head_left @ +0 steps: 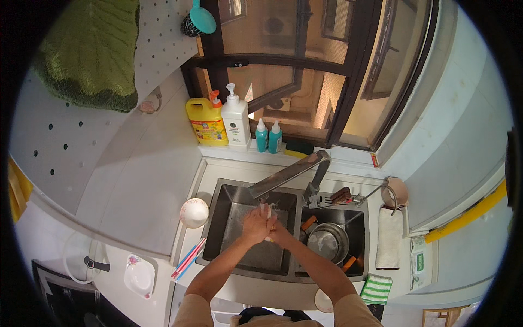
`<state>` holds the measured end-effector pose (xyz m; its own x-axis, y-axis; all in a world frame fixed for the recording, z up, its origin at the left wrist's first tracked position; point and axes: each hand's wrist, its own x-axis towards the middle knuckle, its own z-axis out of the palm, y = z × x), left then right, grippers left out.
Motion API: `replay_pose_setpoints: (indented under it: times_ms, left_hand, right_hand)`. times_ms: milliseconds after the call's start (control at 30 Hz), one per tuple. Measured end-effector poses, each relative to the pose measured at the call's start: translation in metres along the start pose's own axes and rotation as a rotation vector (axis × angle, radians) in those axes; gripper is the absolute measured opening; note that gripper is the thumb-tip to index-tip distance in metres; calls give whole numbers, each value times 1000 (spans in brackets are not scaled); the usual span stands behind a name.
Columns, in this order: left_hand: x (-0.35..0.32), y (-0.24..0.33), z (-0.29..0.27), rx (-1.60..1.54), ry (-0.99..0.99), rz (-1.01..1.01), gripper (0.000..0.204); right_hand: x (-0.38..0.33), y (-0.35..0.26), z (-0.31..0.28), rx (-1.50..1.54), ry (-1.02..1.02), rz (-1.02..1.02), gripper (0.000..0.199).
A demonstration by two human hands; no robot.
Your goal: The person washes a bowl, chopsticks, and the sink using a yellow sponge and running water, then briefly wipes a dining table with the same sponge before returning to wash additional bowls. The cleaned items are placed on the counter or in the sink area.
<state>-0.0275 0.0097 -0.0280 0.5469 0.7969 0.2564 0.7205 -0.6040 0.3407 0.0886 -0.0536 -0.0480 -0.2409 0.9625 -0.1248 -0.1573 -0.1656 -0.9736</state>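
Both hands are together over the left basin of a steel double sink (pixel 229 240), under the end of the steel faucet (pixel 289 174). My left hand (pixel 257 224) is closed, its back toward me. Pressed against it is my right hand (pixel 279 232), with its fingers curled. A small pale thing shows between and below the hands; its kind is hidden by the fingers. Water seems to splash around the fingertips. In the right basin sits a metal pot (pixel 328 242) with orange-brown handles, cloudy liquid inside.
Left of the sink are a white bowl (pixel 194 212) and several coloured chopsticks (pixel 188 260). A yellow jug (pixel 207 122), a white pump bottle (pixel 236 122) and two teal bottles (pixel 262 136) line the sill. On the right lie a white towel (pixel 388 240) and a green-striped cloth (pixel 376 289).
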Motion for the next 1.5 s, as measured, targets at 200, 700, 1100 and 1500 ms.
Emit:
replay_pose_setpoints:
  times_ms: [200, 700, 1100, 1500]
  left_hand:
    - [10, -29, 17, -54, -468, -142, 56]
    - [1, -38, 22, -2277, -96, -552, 47]
    - [-1, 11, 29, -1093, 387, -765, 45]
    - [-6, -35, 18, -1813, -56, -452, 26]
  right_hand:
    - [-3, -4, 2, -120, 12, 45, 35]
    - [5, -1, 0, 853, 220, 101, 43]
    - [1, -6, 5, 1032, 512, 150, 27]
    - [-12, 9, -19, 992, 339, 238, 34]
